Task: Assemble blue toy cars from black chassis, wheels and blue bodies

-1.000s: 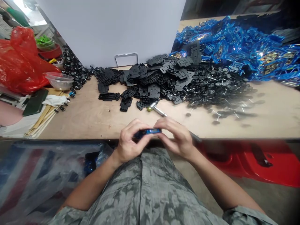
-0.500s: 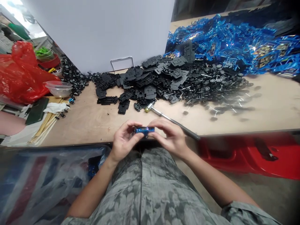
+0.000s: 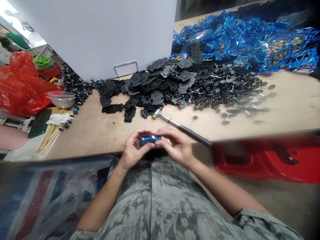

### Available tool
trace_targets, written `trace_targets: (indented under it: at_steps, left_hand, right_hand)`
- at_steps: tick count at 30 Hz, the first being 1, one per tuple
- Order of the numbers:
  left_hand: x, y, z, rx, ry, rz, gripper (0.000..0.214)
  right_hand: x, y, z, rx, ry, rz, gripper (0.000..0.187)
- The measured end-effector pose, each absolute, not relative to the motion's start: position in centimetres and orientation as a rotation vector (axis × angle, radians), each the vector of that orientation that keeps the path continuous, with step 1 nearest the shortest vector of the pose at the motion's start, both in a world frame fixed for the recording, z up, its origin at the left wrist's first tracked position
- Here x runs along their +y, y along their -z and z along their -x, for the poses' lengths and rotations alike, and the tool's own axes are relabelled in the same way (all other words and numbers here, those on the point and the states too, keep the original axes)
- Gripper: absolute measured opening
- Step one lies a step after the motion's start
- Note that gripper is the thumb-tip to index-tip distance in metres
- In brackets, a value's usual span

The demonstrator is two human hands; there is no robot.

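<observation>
A small shiny blue toy car (image 3: 150, 139) sits between both my hands at the near edge of the wooden table (image 3: 100, 130). My left hand (image 3: 133, 150) pinches its left end, fingers closed around it. My right hand (image 3: 176, 146) grips its right end with curled fingers. Beyond them lies a small hammer (image 3: 180, 126) with a long metal handle. Farther back lies a heap of black plastic chassis plates (image 3: 152, 86), then a spread of black wheels on metal axles (image 3: 225, 91), and a big pile of blue metallic car bodies (image 3: 245, 40).
A white board (image 3: 100, 33) stands at the back. On the left are a red plastic bag (image 3: 20, 86), a clear bowl (image 3: 60, 98), more wheels (image 3: 75, 83) and a dark phone (image 3: 38, 118). A red bin (image 3: 265, 160) sits right below the table, a clear bag (image 3: 50, 196) left.
Both hands kept hold of the blue car and turned it slightly, so its glossy top shows. The view drifted a little, shifting the table contents leftward.
</observation>
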State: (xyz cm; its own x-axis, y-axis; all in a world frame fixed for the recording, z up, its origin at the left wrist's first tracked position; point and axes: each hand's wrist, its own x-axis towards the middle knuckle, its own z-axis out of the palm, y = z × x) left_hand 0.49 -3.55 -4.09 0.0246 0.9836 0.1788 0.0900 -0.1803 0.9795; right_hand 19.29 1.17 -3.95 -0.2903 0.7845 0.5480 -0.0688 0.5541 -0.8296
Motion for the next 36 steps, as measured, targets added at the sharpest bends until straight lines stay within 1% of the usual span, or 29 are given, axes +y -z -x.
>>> trace_targets:
  at_steps: [2,4,6,9,11,12,16,18,22,25,31,34,36]
  left_hand:
    - [-3.5,3.8,-0.1,1.209,-1.172,-1.475,0.031]
    - [-3.4,3.3,0.3,1.273,-1.068,-1.606,0.028]
    - [-3.3,2.8,0.5,1.318,-0.996,-1.754,0.027]
    - [-2.8,2.5,0.7,1.298,-0.921,-1.823,0.038]
    - [-2.5,2.6,0.7,1.285,-0.865,-1.788,0.042]
    - [-2.4,2.7,0.8,1.280,-0.838,-1.783,0.041]
    - [-2.3,2.4,0.7,1.255,-0.772,-1.916,0.021]
    - [-2.2,2.0,0.7,1.230,-0.757,-2.010,0.018]
    - [-2.2,1.6,0.6,1.197,-0.756,-2.068,0.021]
    - [-2.4,1.8,0.5,1.212,-0.783,-2.114,0.019]
    - [-3.0,1.7,0.1,1.247,-0.880,-2.379,0.023]
    - [-2.9,0.9,0.3,1.264,-0.836,-2.315,0.023]
    - [-2.6,0.2,0.6,1.274,-0.811,-2.138,0.025]
  right_hand:
    - [1.4,3.9,-19.8,-1.682,-0.991,0.609,0.012]
    - [1.8,3.5,-20.3,-1.778,-1.001,0.583,0.016]
    - [2.1,2.9,-20.6,-1.883,-0.973,0.534,0.015]
    - [2.5,2.5,-20.7,-1.914,-0.909,0.504,0.008]
    - [2.5,2.4,-20.8,-1.875,-0.890,0.542,0.006]
    - [2.4,2.3,-20.9,-1.866,-0.898,0.565,0.007]
    - [2.3,1.4,-21.3,-1.977,-0.934,0.564,0.009]
    - [2.2,0.9,-21.5,-2.034,-0.907,0.528,0.008]
    - [1.9,0.3,-21.6,-2.066,-0.834,0.502,0.006]
    - [1.8,0.5,-21.7,-2.065,-0.800,0.516,0.006]
    - [1.2,1.1,-21.3,-2.033,-0.728,0.459,0.012]
    - [0.7,1.4,-20.8,-1.949,-0.719,0.494,0.013]
    - [0.8,1.4,-20.8,-1.878,-0.808,0.529,0.013]
